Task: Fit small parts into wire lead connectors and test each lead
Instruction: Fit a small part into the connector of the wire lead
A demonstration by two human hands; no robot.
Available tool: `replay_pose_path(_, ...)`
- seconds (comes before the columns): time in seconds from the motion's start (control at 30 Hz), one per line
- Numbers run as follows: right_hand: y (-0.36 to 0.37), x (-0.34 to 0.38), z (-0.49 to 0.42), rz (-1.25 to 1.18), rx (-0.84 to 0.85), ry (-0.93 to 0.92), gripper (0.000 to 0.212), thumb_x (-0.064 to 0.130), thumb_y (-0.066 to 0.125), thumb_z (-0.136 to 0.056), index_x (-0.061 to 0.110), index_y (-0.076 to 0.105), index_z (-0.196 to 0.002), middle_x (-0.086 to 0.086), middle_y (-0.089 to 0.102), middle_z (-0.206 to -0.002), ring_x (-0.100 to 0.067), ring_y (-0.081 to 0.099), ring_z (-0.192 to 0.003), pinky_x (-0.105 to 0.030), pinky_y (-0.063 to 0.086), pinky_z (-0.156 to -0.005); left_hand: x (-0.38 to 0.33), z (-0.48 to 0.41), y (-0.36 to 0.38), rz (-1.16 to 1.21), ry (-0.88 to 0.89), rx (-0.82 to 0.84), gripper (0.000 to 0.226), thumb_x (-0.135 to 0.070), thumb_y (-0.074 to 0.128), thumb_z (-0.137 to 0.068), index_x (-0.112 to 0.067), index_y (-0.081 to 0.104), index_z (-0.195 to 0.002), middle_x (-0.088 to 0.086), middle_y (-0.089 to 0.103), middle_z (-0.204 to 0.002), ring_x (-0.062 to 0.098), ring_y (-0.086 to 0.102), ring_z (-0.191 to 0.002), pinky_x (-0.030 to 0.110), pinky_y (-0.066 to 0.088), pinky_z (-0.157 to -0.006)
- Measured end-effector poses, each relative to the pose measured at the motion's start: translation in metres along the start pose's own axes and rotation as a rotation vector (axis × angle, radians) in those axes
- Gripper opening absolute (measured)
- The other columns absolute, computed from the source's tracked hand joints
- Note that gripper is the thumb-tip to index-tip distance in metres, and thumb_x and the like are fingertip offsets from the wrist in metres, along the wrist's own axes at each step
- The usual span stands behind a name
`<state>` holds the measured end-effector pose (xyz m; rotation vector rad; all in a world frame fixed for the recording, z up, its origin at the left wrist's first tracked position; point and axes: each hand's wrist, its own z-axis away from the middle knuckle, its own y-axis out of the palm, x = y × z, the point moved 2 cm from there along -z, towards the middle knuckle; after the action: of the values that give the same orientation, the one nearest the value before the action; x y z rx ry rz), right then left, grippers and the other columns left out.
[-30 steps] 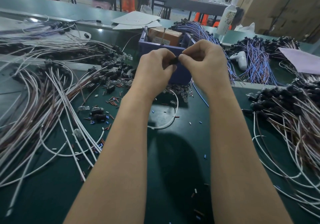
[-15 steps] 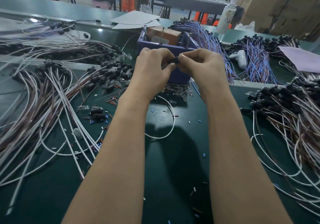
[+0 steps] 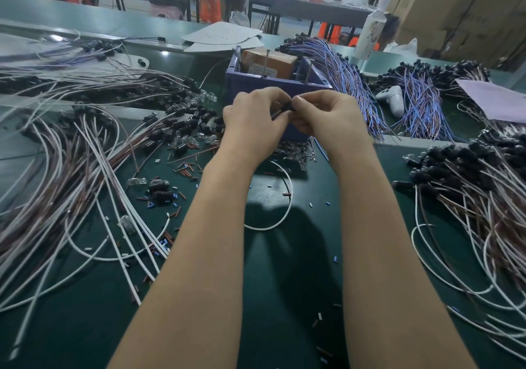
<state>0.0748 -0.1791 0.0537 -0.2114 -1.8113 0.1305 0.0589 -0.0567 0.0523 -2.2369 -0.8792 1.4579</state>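
Head view showed both hands raised over the desk [image 3: 284, 283], just in front of the purple bin [image 3: 256, 86]. The left grip [image 3: 250, 120] and right grip [image 3: 330, 118] were both closed, fingertips meeting around one black connector [image 3: 288, 108], which sat off the desk between them. Whether a small part was already seated in it I could not tell, since the fingers hid its mouth. A white lead [image 3: 287, 197] looped on the desk below the hands and probably belonged to that connector, though its upper end was hidden behind the left wrist. Heaped leads [image 3: 71, 155] lay to the left and more leads [image 3: 484, 186] to the right, with clear parts [image 3: 205, 138] near the bin and cut snippets [image 3: 185, 169] scattered about. The step looked like pressing a part home, so the main risk was a skewed push: if the two pinches were not in line, the part's legs could bend or miss their slots, and the lead would then fail its test. A slack pinch could also let the part drop, and among so many snippets it would be hard to find. Pulling the hands apart quickly might drag the loop into the left heap and tangle it, or knock the knuckles against the bin close behind.
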Motion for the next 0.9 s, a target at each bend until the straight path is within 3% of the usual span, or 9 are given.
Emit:
replay_pose_path(0.17, -0.001, 0.0, -0.001, -0.03, -0.025, 0.017, 0.015, 0.012, 0.056, -0.094, 0.006, 0.068, -0.088, -0.007, 0.067, -0.071, -0.003, 0.061, -0.054, -0.015, 0.05, -0.056, 0.002, 0.001, -0.002, 0.048, -0.001, -0.009, 0.017, -0.021, 0.063, -0.088, -0.018, 0.067, -0.104, -0.009, 0.062, -0.087, 0.021, 0.06, -0.103, 0.042, 0.043, -0.097)
replay_pose_path(0.43, 0.005, 0.001, -0.001, 0.027, -0.012, -0.014, 0.015, 0.011, 0.058, -0.093, 0.006, 0.067, -0.082, -0.005, 0.064, -0.067, -0.004, 0.057, -0.052, -0.015, 0.048, -0.054, 0.004, 0.0, -0.007, -0.006, 0.043, -0.008, 0.013, -0.021, 0.065, -0.086, -0.017, 0.068, -0.098, -0.001, 0.066, -0.086, 0.022, 0.06, -0.095, 0.035, 0.046, -0.088)
replay_pose_path(0.57, 0.003, 0.002, -0.002, 0.106, -0.048, -0.038, 0.012, 0.017, 0.066, -0.088, 0.014, 0.063, -0.077, -0.007, 0.067, -0.072, -0.013, 0.061, -0.063, -0.025, 0.053, -0.064, -0.005, 0.0, -0.001, -0.066, -0.001, -0.036, 0.019, -0.022, 0.059, -0.089, -0.024, 0.066, -0.107, -0.001, 0.065, -0.106, 0.024, 0.054, -0.111, 0.042, 0.04, -0.099)
replay_pose_path(0.63, -0.002, 0.001, -0.003, -0.008, -0.113, -0.006, 0.012, 0.013, 0.064, -0.089, 0.012, 0.059, -0.079, -0.008, 0.065, -0.072, -0.013, 0.062, -0.061, -0.023, 0.054, -0.061, -0.013, -0.002, 0.0, -0.126, 0.019, -0.08, 0.023, -0.029, 0.061, -0.089, -0.024, 0.063, -0.111, 0.003, 0.057, -0.116, 0.023, 0.051, -0.112, 0.039, 0.04, -0.099)
replay_pose_path(0.73, -0.014, 0.003, -0.004, -0.354, -0.201, 0.105, 0.007, 0.008, 0.056, -0.093, 0.006, 0.055, -0.086, -0.006, 0.066, -0.067, -0.013, 0.063, -0.057, -0.023, 0.054, -0.059, -0.027, -0.002, 0.0, 0.059, 0.05, -0.026, 0.027, -0.042, 0.058, -0.09, -0.016, 0.062, -0.09, -0.002, 0.065, -0.088, 0.009, 0.059, -0.077, 0.024, 0.046, -0.074)
replay_pose_path(0.8, -0.022, 0.002, -0.006, -0.484, -0.236, 0.184, 0.005, 0.008, 0.052, -0.093, 0.007, 0.055, -0.088, 0.0, 0.065, -0.054, -0.01, 0.06, -0.049, -0.02, 0.052, -0.053, -0.03, -0.002, 0.005, 0.274, -0.123, 0.106, 0.042, -0.05, 0.042, -0.096, -0.014, 0.058, -0.084, -0.001, 0.067, -0.082, 0.004, 0.058, -0.058, 0.022, 0.047, -0.06)
replay_pose_path(0.9, -0.028, 0.001, -0.007, -0.288, -0.151, 0.3, 0.015, 0.009, 0.047, -0.09, 0.009, 0.057, -0.078, 0.001, 0.056, -0.044, -0.011, 0.046, -0.041, -0.017, 0.039, -0.042, -0.024, -0.002, 0.001, 0.832, -0.436, 0.058, 0.039, -0.044, 0.029, -0.101, -0.01, 0.05, -0.104, 0.004, 0.061, -0.099, 0.009, 0.058, -0.062, 0.021, 0.052, -0.056)
